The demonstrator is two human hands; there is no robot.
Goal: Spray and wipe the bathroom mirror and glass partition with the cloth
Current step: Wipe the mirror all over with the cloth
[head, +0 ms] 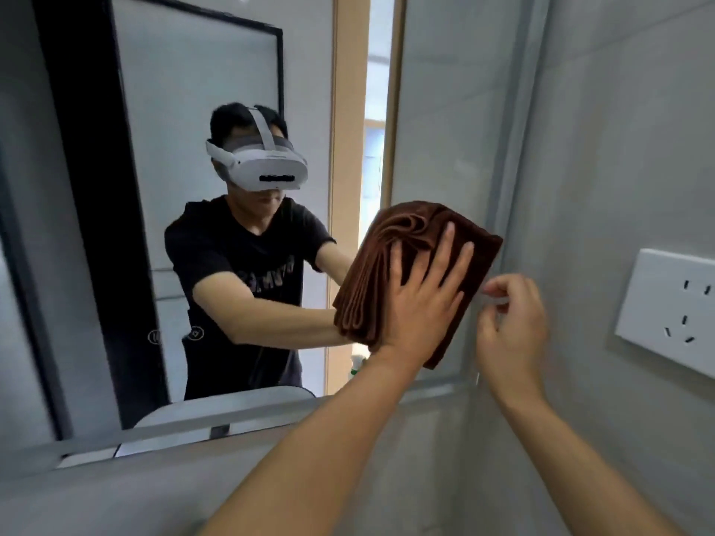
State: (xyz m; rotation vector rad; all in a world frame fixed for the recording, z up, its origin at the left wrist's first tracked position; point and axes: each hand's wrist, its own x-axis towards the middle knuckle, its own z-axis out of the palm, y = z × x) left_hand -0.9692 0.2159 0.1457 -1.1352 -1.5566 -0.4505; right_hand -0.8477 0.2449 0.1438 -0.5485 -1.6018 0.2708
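A folded brown cloth point(410, 241) lies flat against the bathroom mirror point(445, 129), close to its right edge. My left hand point(421, 299) presses it there with straight, spread fingers. My right hand point(510, 326) hovers just right of the cloth, over the mirror's frame; its fingers are curled and blurred, with the fingertips at the cloth's right edge. Whether they pinch the cloth is unclear. The mirror reflects a person in a black shirt and a black-framed frosted glass panel point(193, 90) behind them.
A white wall socket point(669, 315) sits on the grey tiled wall right of the mirror. A pale rounded ledge point(232, 408) runs under the mirror's lower edge. A small green and white object point(358, 361) shows in the reflection below the cloth.
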